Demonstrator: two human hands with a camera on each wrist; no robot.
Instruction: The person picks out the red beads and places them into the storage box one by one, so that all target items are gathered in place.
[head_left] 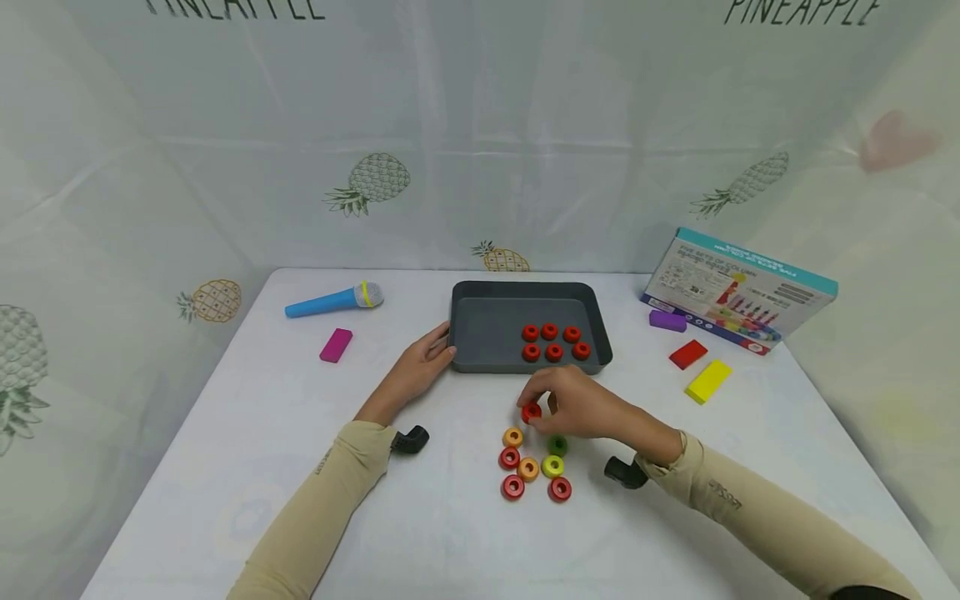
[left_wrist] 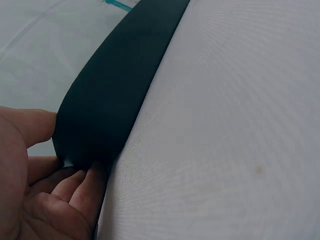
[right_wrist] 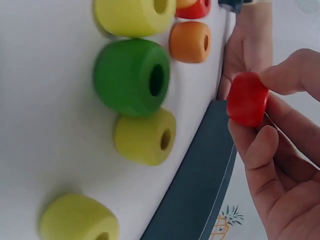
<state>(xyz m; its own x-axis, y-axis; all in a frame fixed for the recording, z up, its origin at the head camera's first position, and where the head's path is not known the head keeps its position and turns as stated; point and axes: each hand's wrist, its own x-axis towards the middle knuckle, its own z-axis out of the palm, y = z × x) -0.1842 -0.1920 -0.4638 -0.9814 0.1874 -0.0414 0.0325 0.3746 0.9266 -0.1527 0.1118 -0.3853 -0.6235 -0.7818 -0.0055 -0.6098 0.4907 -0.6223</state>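
My right hand (head_left: pixel 573 402) pinches a red ring-shaped bead (head_left: pixel 531 412) between thumb and fingers, just in front of the dark grey tray (head_left: pixel 480 333). The right wrist view shows that red bead (right_wrist: pixel 247 99) held above the white surface. At the tray's front left corner, my left hand (head_left: pixel 416 371) grips the wall, thumb and curled fingers against it (left_wrist: pixel 65 200). Six red beads (head_left: pixel 553 352) stand in two rows in the tray's right part. Loose beads lie below my right hand: orange (head_left: pixel 528 469), yellow-green (head_left: pixel 552 466), red (head_left: pixel 513 487) and green (head_left: pixel 557 445). My right hand hides others.
A blue toy microphone (head_left: pixel 333 301) and a magenta block (head_left: pixel 335 345) lie left of the tray. To its right, a printed box (head_left: pixel 738 287) leans at the back, near purple (head_left: pixel 667 321), red (head_left: pixel 687 354) and yellow (head_left: pixel 708 382) blocks. A pineapple-print sheet hangs behind the table.
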